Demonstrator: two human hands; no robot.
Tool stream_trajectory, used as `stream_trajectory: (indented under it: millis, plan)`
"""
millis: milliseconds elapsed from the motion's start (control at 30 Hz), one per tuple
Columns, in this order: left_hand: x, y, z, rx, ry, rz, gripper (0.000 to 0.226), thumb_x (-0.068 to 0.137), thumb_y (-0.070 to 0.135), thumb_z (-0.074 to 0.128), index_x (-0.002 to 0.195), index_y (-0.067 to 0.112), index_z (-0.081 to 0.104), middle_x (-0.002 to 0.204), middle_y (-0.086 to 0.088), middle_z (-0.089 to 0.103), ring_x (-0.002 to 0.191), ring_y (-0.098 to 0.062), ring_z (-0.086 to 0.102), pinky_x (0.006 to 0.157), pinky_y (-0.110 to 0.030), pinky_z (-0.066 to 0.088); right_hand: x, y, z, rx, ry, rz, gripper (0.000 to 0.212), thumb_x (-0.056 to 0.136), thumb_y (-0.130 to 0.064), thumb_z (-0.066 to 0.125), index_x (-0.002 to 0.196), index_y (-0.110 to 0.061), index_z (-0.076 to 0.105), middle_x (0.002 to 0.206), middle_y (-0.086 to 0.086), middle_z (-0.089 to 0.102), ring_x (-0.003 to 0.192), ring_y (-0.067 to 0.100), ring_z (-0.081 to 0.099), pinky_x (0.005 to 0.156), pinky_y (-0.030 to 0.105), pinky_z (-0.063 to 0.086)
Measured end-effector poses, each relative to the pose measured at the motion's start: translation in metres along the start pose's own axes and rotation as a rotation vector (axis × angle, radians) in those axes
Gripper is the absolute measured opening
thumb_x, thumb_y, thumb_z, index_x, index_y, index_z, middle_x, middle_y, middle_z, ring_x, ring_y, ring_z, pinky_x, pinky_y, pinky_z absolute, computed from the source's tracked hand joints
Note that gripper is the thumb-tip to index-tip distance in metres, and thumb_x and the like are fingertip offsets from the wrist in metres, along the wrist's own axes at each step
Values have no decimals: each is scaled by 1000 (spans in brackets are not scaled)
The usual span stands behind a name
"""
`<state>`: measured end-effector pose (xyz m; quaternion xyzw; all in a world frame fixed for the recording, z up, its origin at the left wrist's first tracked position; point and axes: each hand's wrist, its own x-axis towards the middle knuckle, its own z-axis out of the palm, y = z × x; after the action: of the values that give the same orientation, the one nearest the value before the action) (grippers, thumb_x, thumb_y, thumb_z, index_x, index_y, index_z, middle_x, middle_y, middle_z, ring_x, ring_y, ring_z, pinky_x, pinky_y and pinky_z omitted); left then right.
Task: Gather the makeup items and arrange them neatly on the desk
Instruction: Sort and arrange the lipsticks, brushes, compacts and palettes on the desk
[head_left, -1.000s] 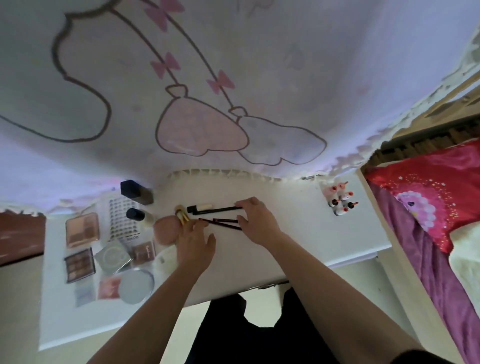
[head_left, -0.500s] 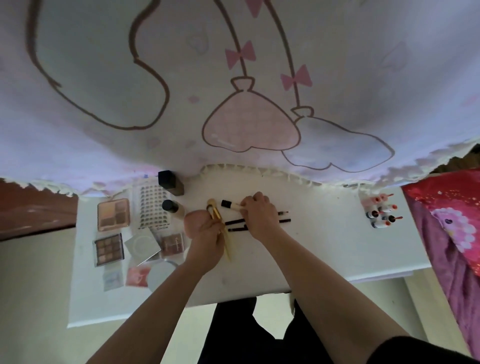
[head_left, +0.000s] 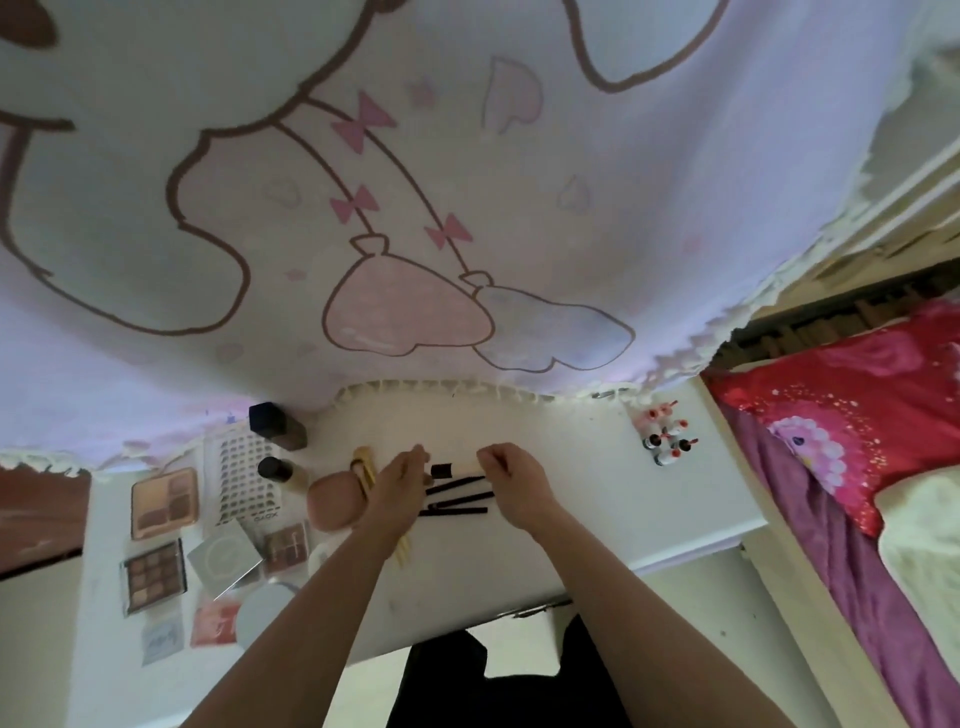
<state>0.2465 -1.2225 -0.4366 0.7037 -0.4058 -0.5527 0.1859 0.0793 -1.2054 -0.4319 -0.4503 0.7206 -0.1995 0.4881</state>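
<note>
On the white desk my left hand and my right hand sit at either end of a small row of pencils and brushes. A cream-handled brush with a black ferrule lies farthest from me, and my right hand's curled fingertips pinch its right end. Below it lie three black pencils, roughly parallel. My left hand's straight fingers touch their left ends. Its palm covers part of a gold brush, which lies lengthwise towards me. A pink puff sits just left of that brush.
At the desk's left are two bottles, a sticker sheet, eyeshadow palettes, a silver compact, a round compact and sachets. Small red-tipped bottles stand back right. A printed cloth hangs behind; a bed lies right.
My left hand has let go of the gold brush, which now lies on the desk under it. My right hand has set the cream-handled brush down above the black pencils.
</note>
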Motion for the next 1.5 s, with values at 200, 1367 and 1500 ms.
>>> stream_trajectory:
  millis: [200,1367,1500]
  plan:
    - [-38,46,29,214,22,273,42,105,40,34,72,15,44,66,-1,45,58,-14,41,54,-26,31,-33,-12,-37,410,39,85,37,102,-44,44,106,-16,68,76,-1,63,71,13,57,65,23,42]
    - [-107,139,91,147,80,575,44,101,27,43,59,14,46,53,4,32,47,-7,27,47,-23,23,-108,-23,-160,817,-55,-74,37,90,-40,70,120,-20,62,109,6,71,84,17,69,78,28,52]
    - [-107,137,91,146,66,591,45,101,28,43,61,8,44,50,9,28,47,-8,26,51,-27,22,-109,-21,-161,705,-47,-52,38,96,-48,57,106,-15,72,82,7,70,66,13,58,64,25,46]
